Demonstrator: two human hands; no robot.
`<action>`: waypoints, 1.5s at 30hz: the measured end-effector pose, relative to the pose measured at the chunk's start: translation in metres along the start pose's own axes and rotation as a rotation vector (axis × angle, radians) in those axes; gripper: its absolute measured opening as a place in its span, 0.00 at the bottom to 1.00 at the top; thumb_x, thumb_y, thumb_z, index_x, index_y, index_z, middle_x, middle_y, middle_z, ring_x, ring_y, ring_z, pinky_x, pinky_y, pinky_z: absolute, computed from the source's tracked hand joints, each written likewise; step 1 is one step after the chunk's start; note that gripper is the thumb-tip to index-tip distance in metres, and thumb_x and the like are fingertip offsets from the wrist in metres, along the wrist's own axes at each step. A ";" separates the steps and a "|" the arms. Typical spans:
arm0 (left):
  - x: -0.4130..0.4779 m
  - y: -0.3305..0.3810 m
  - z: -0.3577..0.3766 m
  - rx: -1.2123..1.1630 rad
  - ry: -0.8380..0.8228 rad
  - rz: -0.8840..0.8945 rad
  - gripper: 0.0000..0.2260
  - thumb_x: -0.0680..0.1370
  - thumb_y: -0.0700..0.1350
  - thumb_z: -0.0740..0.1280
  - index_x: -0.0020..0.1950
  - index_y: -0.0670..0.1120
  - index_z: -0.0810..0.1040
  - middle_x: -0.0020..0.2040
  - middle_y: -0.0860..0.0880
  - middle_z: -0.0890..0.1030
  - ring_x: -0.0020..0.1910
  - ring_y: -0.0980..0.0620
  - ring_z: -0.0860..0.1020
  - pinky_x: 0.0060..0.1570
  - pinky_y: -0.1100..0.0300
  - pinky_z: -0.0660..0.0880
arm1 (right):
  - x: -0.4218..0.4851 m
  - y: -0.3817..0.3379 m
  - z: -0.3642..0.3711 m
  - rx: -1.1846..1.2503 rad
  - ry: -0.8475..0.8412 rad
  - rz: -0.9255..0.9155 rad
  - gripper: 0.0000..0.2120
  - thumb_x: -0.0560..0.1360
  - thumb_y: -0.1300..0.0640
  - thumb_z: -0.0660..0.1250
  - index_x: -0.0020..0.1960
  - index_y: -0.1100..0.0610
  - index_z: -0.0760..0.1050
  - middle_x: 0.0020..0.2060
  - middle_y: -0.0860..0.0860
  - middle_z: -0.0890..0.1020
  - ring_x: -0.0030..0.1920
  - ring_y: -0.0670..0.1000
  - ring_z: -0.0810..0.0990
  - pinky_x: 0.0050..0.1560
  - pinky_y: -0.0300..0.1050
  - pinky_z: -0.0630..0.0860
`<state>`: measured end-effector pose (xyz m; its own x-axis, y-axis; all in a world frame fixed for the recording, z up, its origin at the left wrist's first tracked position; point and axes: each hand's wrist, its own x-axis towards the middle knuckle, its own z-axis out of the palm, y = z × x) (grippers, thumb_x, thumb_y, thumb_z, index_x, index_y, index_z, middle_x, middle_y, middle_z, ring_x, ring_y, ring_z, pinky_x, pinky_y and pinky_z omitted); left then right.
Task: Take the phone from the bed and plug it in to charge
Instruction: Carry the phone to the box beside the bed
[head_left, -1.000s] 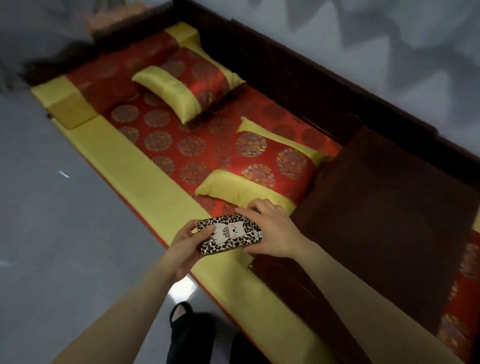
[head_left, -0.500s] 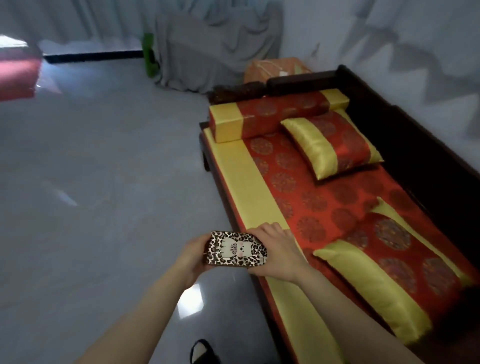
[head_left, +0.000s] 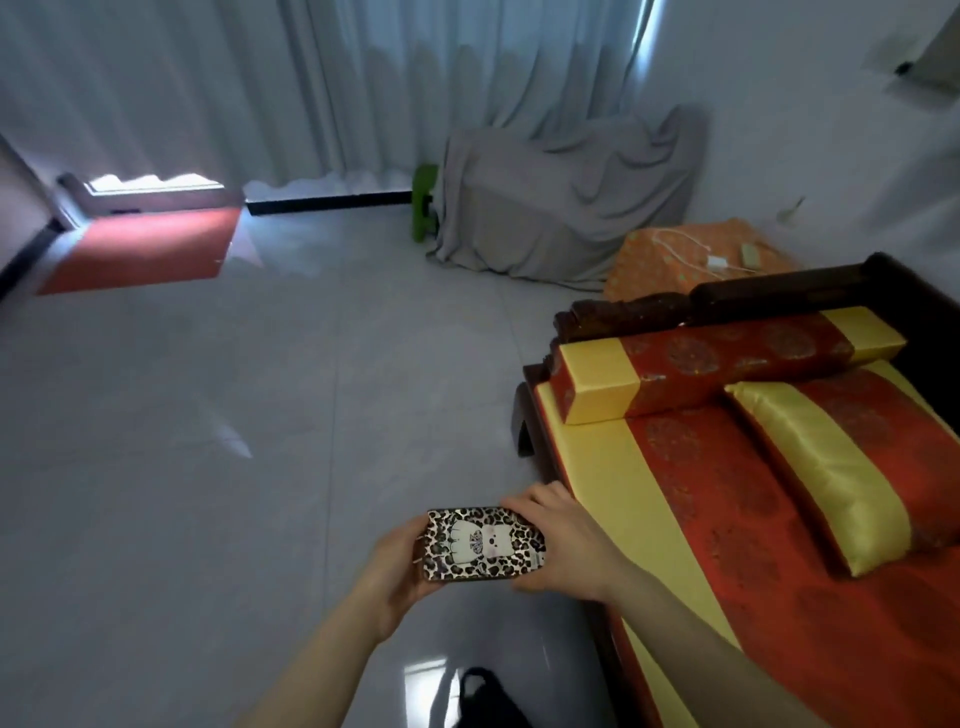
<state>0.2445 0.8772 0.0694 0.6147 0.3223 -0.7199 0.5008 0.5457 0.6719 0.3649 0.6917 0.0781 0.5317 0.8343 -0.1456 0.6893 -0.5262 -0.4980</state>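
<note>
Home bedroom or sitting room. Dark carved wooden bed (head_left: 675, 306) at right, red-and-gold mattress cover, matching bolster (head_left: 717, 364) and pillow (head_left: 852, 462). Pale full-length curtains (head_left: 322, 83) across far wall, daylight at the edges. Grey tiled floor (head_left: 208, 415), glossy. Red mat (head_left: 140, 249) at a doorway, far left. Furniture under grey dust sheet (head_left: 566, 192) in corner. Orange-covered stand (head_left: 675, 254) by bed head, white charger and cable (head_left: 714, 260) on top.

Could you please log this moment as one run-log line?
phone: off bed, held | left hand, right hand: both gripping | charger: ahead, unplugged from phone
</note>
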 end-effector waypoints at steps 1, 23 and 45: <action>0.013 0.020 -0.005 -0.003 0.006 0.009 0.09 0.77 0.46 0.62 0.48 0.45 0.80 0.35 0.48 0.85 0.39 0.49 0.81 0.37 0.56 0.80 | 0.026 0.000 -0.006 0.005 -0.001 -0.010 0.40 0.59 0.44 0.75 0.68 0.52 0.68 0.57 0.50 0.74 0.56 0.50 0.68 0.58 0.49 0.70; 0.396 0.471 0.030 0.189 -0.286 -0.044 0.09 0.78 0.47 0.61 0.50 0.46 0.79 0.44 0.45 0.82 0.42 0.48 0.80 0.35 0.57 0.78 | 0.499 0.107 -0.197 0.028 0.229 0.256 0.41 0.56 0.41 0.76 0.66 0.53 0.69 0.56 0.51 0.73 0.57 0.52 0.70 0.58 0.52 0.72; 0.735 0.712 0.399 0.567 -0.635 -0.174 0.12 0.80 0.48 0.58 0.55 0.44 0.78 0.48 0.46 0.82 0.46 0.47 0.80 0.49 0.52 0.77 | 0.692 0.452 -0.411 0.054 0.475 0.622 0.42 0.56 0.43 0.79 0.67 0.53 0.71 0.56 0.54 0.75 0.56 0.55 0.70 0.59 0.51 0.69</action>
<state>1.2959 1.1943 0.0883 0.6406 -0.3147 -0.7004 0.7433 0.0250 0.6685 1.2466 0.9632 0.1031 0.9742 0.2226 -0.0358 0.1775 -0.8550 -0.4873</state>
